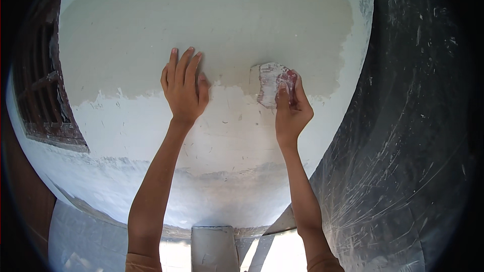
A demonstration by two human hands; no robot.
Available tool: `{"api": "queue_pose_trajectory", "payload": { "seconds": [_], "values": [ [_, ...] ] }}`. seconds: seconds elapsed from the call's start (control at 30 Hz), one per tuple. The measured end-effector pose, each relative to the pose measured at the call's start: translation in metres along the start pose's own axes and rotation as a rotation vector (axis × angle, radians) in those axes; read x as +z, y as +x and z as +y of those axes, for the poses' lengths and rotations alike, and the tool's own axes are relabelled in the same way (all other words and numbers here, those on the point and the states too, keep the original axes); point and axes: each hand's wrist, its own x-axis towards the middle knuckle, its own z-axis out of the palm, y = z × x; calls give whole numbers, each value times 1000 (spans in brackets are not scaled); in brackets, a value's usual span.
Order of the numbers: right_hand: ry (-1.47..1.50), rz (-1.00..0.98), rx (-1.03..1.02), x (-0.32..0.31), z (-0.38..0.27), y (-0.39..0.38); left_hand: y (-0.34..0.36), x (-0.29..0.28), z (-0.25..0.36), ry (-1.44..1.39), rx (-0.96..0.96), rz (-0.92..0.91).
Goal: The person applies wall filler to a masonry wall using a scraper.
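A rounded white wall [232, 136] fills the middle of the view, with a grey-green coated area [212, 15] across its upper part. The lower edge of that coat is ragged. My left hand [184, 88] rests on the wall at this edge, fingers stretched upward and slightly apart, holding nothing. To its right, my right hand [293, 106] grips a flat, palm-sized reddish scraper [270, 83] caked with white. My thumb presses on its face, while the other fingers are partly hidden behind it. The scraper lies against or very close to the wall where coat and white surface meet.
A dark brown barred wooden window frame [48, 85] is set in the wall at left. Dark sheeting [398, 146], splashed and streaked with white, lies along the right. A grey rectangular object [215, 249] stands below between my forearms.
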Motion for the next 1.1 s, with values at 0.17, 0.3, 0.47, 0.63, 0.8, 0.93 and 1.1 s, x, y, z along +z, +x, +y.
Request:
{"api": "queue_pose_trajectory", "payload": {
  "seconds": [0.17,0.3,0.47,0.63,0.8,0.93,1.1],
  "values": [
    [171,230,-51,-29,-8,20,-5,0,2,25,10,-25],
    [119,-95,-15,-1,-6,4,1,-1,0,10,10,6],
    [150,137,-33,-21,6,18,-1,-1,-3,24,1,2],
    [220,83,-101,-1,-16,25,-2,3,-3,6,-5,22],
    [71,81,-154,17,-17,35,0,0,-1,-17,0,27],
    [262,207,-52,-4,-34,46,-3,-1,0,1,-4,-12],
    [60,-38,-148,31,-30,43,-1,0,-1,-8,-6,1]
  ]
}}
